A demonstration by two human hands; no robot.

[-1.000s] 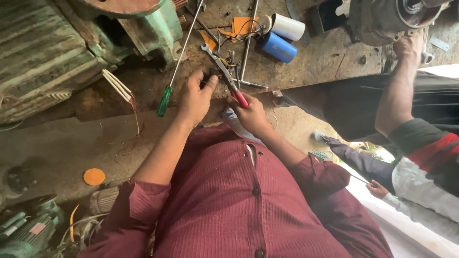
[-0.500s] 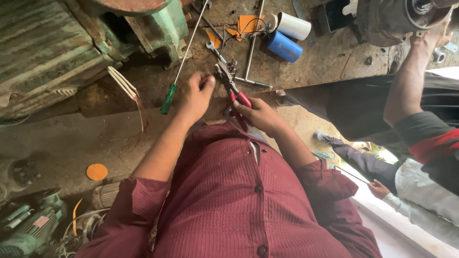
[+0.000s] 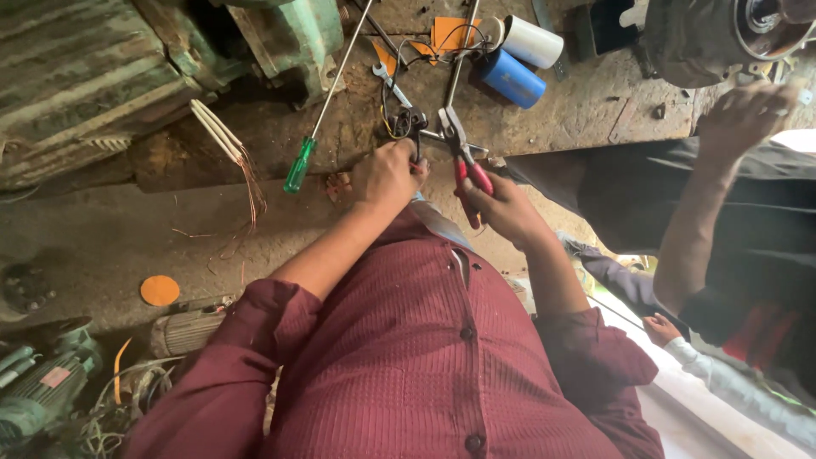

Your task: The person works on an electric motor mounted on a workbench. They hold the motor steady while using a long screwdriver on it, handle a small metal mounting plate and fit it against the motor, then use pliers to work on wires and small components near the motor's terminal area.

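Observation:
My left hand [image 3: 384, 174] is closed around a black wire with a small dark part [image 3: 411, 126] at the edge of the dirty workbench [image 3: 586, 110]. My right hand [image 3: 501, 204] grips red-handled pliers [image 3: 466, 166]. Their metal jaws [image 3: 450, 127] point up, just right of the wire end. Both hands are close together over the bench edge, above my maroon shirt.
A green-handled screwdriver [image 3: 299, 166], a wrench [image 3: 393, 85], a blue cylinder [image 3: 508, 78] and a white cylinder [image 3: 534, 41] lie on the bench. Another person's hand [image 3: 744, 115] rests by a motor [image 3: 722, 34] at right. Copper wire ends [image 3: 228, 144], an orange disc [image 3: 160, 290] and small motors [image 3: 42, 387] are at left.
Both hands have stayed at the bench edge. The pliers have swung more upright beside the wire, and the other person's hand has dropped lower from the motor.

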